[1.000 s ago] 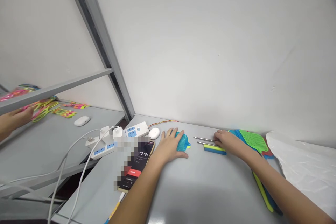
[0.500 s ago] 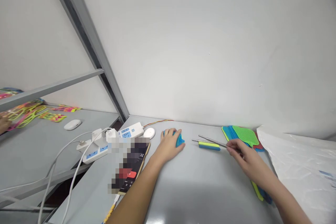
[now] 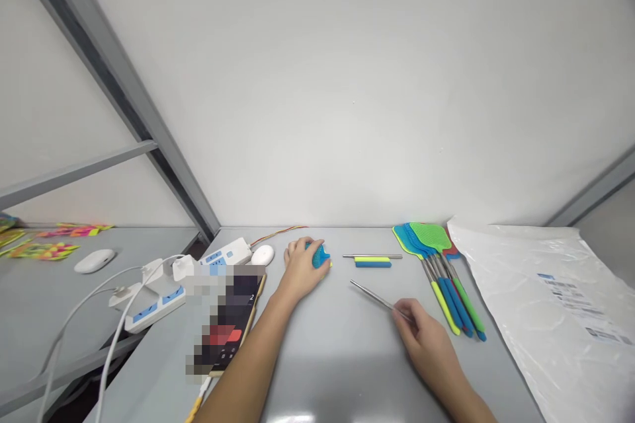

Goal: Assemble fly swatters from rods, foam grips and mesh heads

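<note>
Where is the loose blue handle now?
The loose blue handle lies right of centre in the head view, just in front of the yellow handle.

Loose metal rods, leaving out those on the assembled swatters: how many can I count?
2. The held rod is in the right hand; the lying rod is alongside the yellow handle. Others could be hidden.

The head-worn camera looks forward and down over the near tabletop (image 3: 342, 337) toward the white wall (image 3: 322, 92).

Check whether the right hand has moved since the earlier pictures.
Yes: the right hand, holding a metal rod, has moved away from the back wall.
</note>
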The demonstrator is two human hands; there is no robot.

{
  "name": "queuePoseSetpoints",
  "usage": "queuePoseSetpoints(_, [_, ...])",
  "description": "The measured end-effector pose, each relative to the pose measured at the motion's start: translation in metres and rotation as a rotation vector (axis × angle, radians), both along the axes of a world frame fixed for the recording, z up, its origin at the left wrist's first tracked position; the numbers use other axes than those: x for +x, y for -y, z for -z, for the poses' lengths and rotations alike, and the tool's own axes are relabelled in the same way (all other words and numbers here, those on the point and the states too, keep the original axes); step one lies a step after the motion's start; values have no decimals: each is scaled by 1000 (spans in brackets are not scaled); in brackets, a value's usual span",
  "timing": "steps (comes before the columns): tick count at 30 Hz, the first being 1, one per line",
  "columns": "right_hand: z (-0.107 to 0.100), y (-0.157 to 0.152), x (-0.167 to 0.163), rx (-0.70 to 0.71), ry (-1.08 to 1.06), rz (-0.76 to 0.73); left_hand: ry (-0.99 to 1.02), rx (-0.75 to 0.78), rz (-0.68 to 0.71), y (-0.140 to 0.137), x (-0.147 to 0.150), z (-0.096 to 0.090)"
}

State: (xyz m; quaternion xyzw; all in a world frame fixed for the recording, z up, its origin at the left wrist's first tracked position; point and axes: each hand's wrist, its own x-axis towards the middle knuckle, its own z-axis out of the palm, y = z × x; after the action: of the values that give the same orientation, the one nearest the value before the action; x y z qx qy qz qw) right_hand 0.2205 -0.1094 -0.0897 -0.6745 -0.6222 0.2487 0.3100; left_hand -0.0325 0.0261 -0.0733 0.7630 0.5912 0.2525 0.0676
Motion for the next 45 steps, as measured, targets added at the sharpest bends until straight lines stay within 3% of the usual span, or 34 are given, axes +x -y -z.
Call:
queuePoseSetpoints(10, [-1,4,2,-7,50,-2,-131,106,124,17,4,-35])
queuePoseSetpoints(14, [-7,1,3,-25,118,-61,-203,11,141,16,-10,-44])
queuePoseSetpoints(19, [-10,-10,6,-20,232,-160,-252,-147,109,14,-23,-43])
queuePoseSetpoints(25, [5,-12,10,-16,281,-230,-261,-182,83,14,-30,-33])
queuePoseSetpoints(32, [7,-9,0,23,222,-144,-198,-200,99,11,-26,-25])
queuePoseSetpoints(38, [4,-11,0,25,115,-104,-178,-139,122,13,-18,-35])
queuePoseSetpoints(42, [12,-15,6,36,83,-107,-106,-32,282,28,9,-45])
queuePoseSetpoints(45, [16,-18,8,36,77,-185,-121,1,467,47,40,-41])
